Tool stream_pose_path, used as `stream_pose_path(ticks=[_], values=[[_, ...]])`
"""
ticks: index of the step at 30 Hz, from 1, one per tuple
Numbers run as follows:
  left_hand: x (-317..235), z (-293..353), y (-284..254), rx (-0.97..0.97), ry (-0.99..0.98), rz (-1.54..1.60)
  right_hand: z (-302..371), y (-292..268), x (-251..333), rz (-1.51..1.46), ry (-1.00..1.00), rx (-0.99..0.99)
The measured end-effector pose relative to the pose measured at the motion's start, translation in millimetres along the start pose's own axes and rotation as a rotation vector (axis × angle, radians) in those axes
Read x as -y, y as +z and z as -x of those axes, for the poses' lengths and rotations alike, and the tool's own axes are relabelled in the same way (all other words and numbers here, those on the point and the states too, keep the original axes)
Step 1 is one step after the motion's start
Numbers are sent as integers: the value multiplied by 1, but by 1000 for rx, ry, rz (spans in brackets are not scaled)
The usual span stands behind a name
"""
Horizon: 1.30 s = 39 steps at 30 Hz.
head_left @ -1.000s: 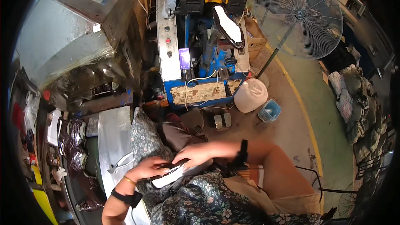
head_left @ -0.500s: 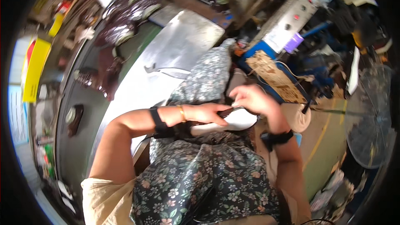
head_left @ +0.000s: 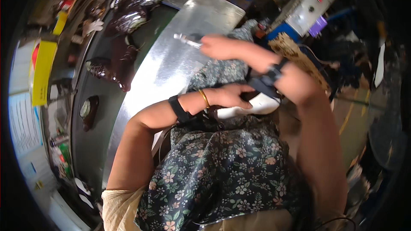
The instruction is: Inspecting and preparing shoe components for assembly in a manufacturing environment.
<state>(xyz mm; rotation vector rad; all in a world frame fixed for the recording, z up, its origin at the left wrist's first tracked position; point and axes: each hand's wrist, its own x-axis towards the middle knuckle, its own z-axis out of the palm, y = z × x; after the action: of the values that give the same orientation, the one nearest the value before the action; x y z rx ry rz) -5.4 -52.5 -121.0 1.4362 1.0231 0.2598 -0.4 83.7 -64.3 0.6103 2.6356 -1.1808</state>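
Note:
Across my lap, on the floral apron, lies a shoe part with a white, sole-shaped underside and dark material around its edges. My left hand grips it, fingers over its top side. Further off, my right hand is closed round a slim silver metal tool above the shiny metal plate. Motion blurs the tool, so its kind is unclear. Floral cloth lies along the plate's edge between my hands.
On the dark bench at left sit glossy dark shoe pieces, with a single one nearer. At upper right is a white panel with buttons. A worn brown board is below it, and a fan stands at right.
My right hand has left the shoe part, moved up and left over the metal plate, and taken hold of the metal tool that lay there. My left hand keeps its grip on the shoe part.

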Motion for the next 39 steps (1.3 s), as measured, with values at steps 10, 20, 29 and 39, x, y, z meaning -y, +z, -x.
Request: stream_pose_path(ticks=[10,20,29,39], values=[[-28,-38,18,159,48,208,353,60,-22,-571,410,-307],[-25,-47,38,34,87,25,342,81,-100,-479,381,28],[-25,-55,19,151,14,-28,333,159,-142,-55,-155,-606],[-82,-74,28,361,-369,429,364,178,-81,159,124,-637]])
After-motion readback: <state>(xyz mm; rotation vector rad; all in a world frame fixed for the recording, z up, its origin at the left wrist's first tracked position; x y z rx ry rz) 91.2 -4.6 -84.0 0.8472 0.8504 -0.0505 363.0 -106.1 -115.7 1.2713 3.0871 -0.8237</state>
